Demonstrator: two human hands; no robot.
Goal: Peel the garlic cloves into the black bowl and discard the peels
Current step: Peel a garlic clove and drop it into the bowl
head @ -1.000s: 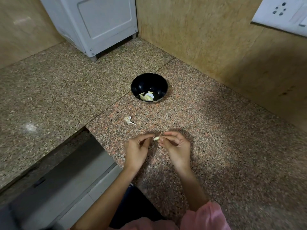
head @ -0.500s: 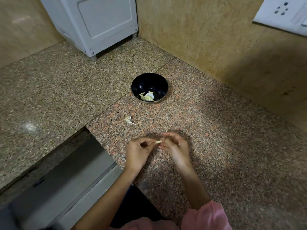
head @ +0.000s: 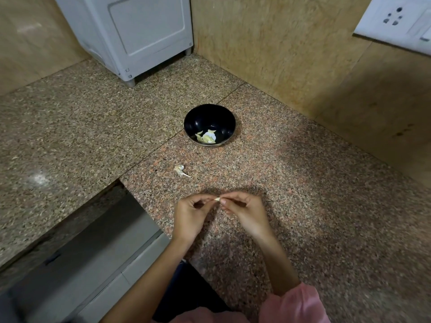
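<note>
A small pale garlic clove (head: 217,199) is pinched between the fingertips of both hands, just above the granite counter (head: 303,206). My left hand (head: 190,217) holds its left end and my right hand (head: 242,212) its right end, fingers curled. Most of the clove is hidden by the fingers. Farther back stands the black bowl (head: 193,120), with a few pale peeled cloves (head: 207,137) lying in its bottom. A loose scrap of peel (head: 181,170) lies on the counter between the bowl and my hands.
A white appliance (head: 140,36) stands in the far corner against beige walls. A white socket plate (head: 396,19) is on the right wall. Left of my hands the counter ends at a cut-out with a grey surface (head: 81,248) below.
Both hands have shifted slightly lower and closer together around the clove; less of the clove shows now. Bowl and peel scrap have not moved.
</note>
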